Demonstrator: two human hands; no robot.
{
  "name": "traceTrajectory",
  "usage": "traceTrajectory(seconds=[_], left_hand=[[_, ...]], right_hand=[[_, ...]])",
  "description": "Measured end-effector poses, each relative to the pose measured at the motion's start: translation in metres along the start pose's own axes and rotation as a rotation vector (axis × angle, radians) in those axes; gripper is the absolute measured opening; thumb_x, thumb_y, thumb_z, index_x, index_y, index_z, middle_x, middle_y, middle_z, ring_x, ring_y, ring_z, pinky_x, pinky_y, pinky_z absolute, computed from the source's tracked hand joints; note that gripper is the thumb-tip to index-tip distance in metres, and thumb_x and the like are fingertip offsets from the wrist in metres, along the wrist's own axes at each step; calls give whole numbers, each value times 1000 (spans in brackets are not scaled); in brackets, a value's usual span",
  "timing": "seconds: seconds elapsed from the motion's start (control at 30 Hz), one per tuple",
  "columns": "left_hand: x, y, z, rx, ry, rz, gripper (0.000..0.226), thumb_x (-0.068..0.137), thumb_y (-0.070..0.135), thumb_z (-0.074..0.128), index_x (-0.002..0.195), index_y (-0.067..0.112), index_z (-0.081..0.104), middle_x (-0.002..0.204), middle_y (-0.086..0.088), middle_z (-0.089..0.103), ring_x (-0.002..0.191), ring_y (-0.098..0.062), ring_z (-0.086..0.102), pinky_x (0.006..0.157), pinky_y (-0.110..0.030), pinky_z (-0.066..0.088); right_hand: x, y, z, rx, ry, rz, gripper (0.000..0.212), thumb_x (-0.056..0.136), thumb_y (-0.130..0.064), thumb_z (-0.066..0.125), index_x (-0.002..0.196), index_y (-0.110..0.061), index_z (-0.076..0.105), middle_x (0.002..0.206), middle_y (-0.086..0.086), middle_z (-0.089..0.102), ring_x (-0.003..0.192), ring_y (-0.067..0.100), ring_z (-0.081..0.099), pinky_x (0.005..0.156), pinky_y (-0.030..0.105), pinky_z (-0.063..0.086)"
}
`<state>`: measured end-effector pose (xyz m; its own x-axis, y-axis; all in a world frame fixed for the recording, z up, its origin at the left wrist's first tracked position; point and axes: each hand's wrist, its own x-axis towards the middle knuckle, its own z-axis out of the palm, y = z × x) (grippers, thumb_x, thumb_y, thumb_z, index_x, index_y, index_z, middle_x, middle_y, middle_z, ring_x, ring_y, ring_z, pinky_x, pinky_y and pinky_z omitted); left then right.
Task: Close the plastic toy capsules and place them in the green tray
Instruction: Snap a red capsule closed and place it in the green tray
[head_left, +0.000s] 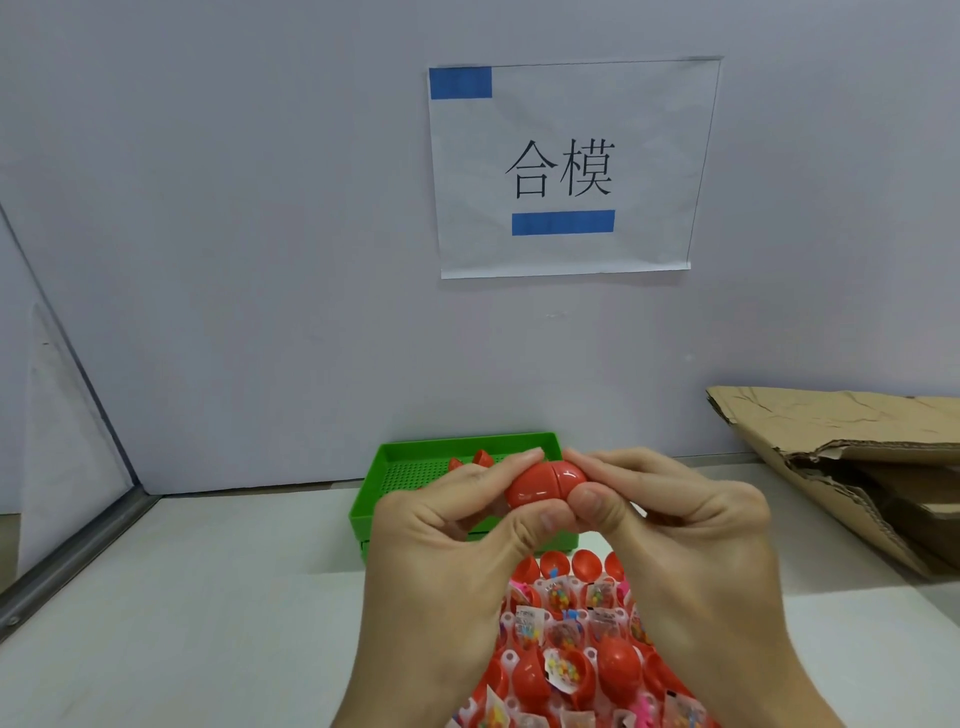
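At the centre of the frame, the left hand (457, 525) and right hand (670, 514) meet around one red capsule (545, 483), each pinching one half between thumb and fingers; the two halves sit together with a seam between them. Just behind, the green tray (395, 467) holds a few red pieces. Below the hands lies a heap of open red capsule halves (571, 649) with small toy packets. A paper sign (566, 166) hangs upper right; torn cardboard (852, 452) lies at right.
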<state>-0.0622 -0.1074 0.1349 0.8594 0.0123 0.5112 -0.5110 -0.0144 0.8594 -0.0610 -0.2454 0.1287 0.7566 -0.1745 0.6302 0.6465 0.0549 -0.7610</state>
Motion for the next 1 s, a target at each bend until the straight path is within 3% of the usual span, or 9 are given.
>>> traceTrajectory(seconds=[0.17,0.33,0.57,0.77,1.0], left_hand=[[0,-2,-3,-58,-26,-54,31,60,39,77,91,41,78,91,6,78,89,-11,74,74,-20,59],[0,0,-5,-57,-126,-47,35,68,35,77,104,36,76,96,3,78,94,-14,74,78,-21,58],[0,-1,-7,12,-95,-15,36,65,35,77,100,35,77,92,1,77,92,-18,73,78,-25,59],[3,-1,-11,165,-64,0,40,49,45,77,89,50,74,85,12,75,88,-7,70,85,-32,58],[1,-3,-5,224,-76,-14,30,51,42,76,81,44,76,82,16,74,85,-6,70,78,-21,57]], right_hand=[[2,3,-5,-2,-143,80,26,72,-18,72,97,-19,79,94,-2,77,89,15,74,74,22,60],[2,4,-9,-69,-108,54,28,66,-15,76,94,-19,79,91,-2,77,86,14,74,73,22,60],[1,5,-7,-66,-85,-8,24,66,-12,74,88,-22,79,85,-7,77,80,9,74,70,17,58],[3,7,-9,-324,-118,-127,28,69,-17,75,95,-25,77,85,-16,75,79,1,71,69,11,55],[4,14,-16,-519,-122,-212,24,72,-2,79,92,-15,81,80,-13,75,76,1,69,67,8,53]])
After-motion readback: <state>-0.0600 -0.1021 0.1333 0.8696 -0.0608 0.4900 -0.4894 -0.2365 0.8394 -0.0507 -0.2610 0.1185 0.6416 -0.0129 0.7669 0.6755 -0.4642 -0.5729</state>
